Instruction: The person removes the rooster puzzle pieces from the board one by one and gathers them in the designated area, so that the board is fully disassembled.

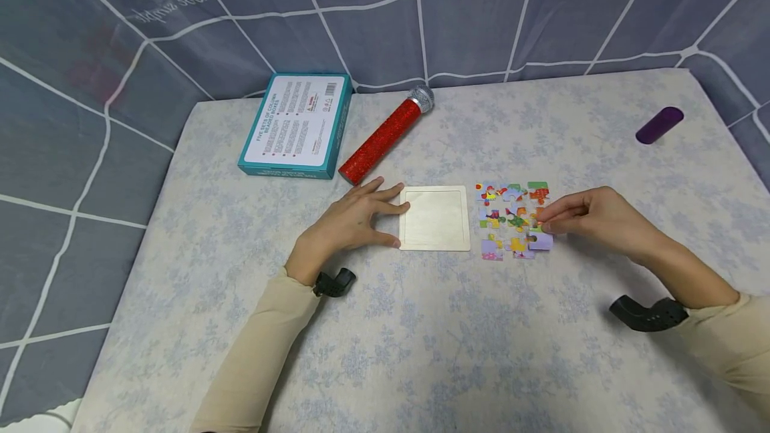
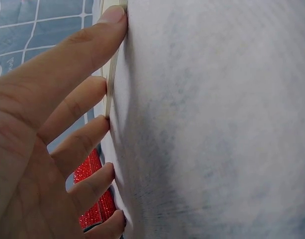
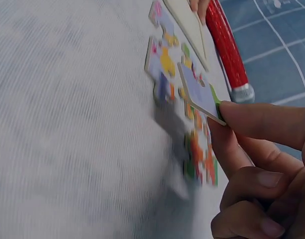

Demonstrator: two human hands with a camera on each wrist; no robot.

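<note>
My right hand (image 1: 601, 219) pinches a lilac puzzle piece (image 3: 198, 92) between thumb and fingertips, lifted and tilted above the table in the right wrist view. Below and beside it, several colourful puzzle pieces (image 1: 490, 249) lie in loose rows, with small gaps between them. To their left lies a square cream puzzle tray (image 1: 436, 218) with a raised rim and nothing in its recess. With fingers spread, my left hand (image 1: 355, 216) touches the tray's left edge. Its thumb rests at the near left corner, as the left wrist view also shows.
A red glitter microphone (image 1: 385, 139) lies behind my left hand. Beside it is a teal box (image 1: 295, 122) with a printed white label. A purple cylinder (image 1: 660, 125) lies at the far right. Grey curtain (image 1: 373, 32) with white lines hangs behind the patterned tablecloth (image 1: 421, 353).
</note>
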